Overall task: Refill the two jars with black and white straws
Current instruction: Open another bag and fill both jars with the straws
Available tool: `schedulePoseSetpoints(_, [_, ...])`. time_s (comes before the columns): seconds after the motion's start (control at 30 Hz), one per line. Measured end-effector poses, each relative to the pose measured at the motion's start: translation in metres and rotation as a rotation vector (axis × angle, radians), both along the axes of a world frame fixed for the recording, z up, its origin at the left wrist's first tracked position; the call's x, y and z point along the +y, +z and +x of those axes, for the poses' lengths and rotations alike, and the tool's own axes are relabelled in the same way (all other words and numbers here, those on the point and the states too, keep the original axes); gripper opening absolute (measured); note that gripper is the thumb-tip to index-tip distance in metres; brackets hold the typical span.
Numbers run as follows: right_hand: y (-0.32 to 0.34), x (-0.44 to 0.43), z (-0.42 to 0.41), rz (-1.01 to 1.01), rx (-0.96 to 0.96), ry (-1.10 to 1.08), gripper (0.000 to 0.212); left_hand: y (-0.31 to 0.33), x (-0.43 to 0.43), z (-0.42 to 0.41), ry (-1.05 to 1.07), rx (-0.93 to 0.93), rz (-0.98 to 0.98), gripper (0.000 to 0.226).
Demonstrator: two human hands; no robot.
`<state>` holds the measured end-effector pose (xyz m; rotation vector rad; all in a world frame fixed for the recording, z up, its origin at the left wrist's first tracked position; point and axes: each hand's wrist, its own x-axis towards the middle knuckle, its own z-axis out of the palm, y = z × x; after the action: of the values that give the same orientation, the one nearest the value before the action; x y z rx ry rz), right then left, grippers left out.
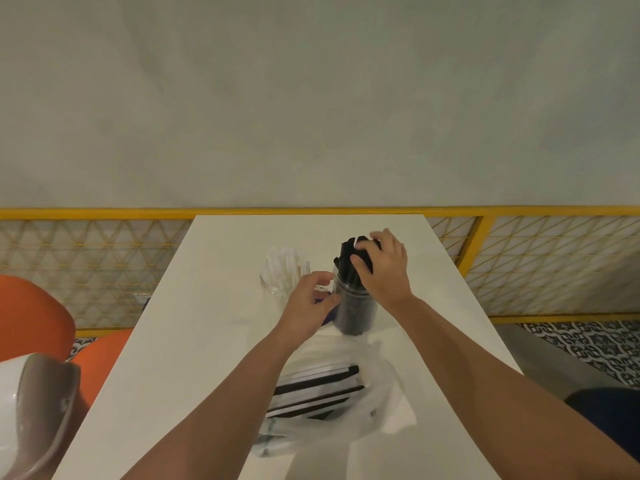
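Two clear jars stand mid-table. The right jar (355, 311) is packed with black straws (348, 259) that stick out of its top. My right hand (382, 268) is closed over the tops of those black straws. My left hand (308, 306) curls against the left side of that jar, its fingers around the glass. The left jar (277, 284) holds white straws (285, 263). Nearer to me lies a clear plastic bag (367, 420) with black and white straws (317, 391) lying flat inside; my left forearm crosses its left end.
The white table (194, 341) runs away from me to a yellow mesh railing (519, 271) and a grey wall. Orange chairs (31, 317) stand at the left, with a white and grey object (38, 410) at the lower left. Patterned floor tiles (588, 344) show at the right.
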<state>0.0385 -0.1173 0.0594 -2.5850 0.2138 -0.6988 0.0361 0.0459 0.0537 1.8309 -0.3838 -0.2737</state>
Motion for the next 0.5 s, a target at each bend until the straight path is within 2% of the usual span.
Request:
schedulePoseSetpoints(0.1, [0.010,0.014,-0.006,-0.039,-0.242,0.073,0.022,-0.008,0.007,-0.002,-0.061,-0.045,0.093,0.012])
schedulePoseSetpoints(0.17, [0.014,0.028,-0.013,0.051,-0.263,0.233,0.015,-0.018,0.014,-0.006,-0.163,0.028,0.200,0.016])
schedulePoseSetpoints(0.2, [0.011,0.034,-0.017,0.115,-0.196,0.347,0.011,-0.026,0.018,-0.009,-0.220,0.057,0.278,0.017])
schedulePoseSetpoints(0.27, [-0.004,0.046,-0.026,0.220,0.083,0.498,0.009,-0.046,0.027,-0.014,-0.320,0.006,0.536,0.018])
schedulePoseSetpoints(0.37, [-0.040,0.053,-0.040,0.162,0.563,0.548,0.013,-0.079,0.042,-0.021,-0.363,-0.074,0.865,0.033])
schedulePoseSetpoints(0.43, [-0.068,0.052,-0.050,0.062,0.781,0.543,0.028,-0.095,0.051,-0.025,-0.379,-0.094,0.955,0.044])
schedulePoseSetpoints(0.5, [-0.091,0.048,-0.060,0.011,0.933,0.531,0.063,-0.105,0.058,-0.029,-0.401,-0.121,0.977,0.052])
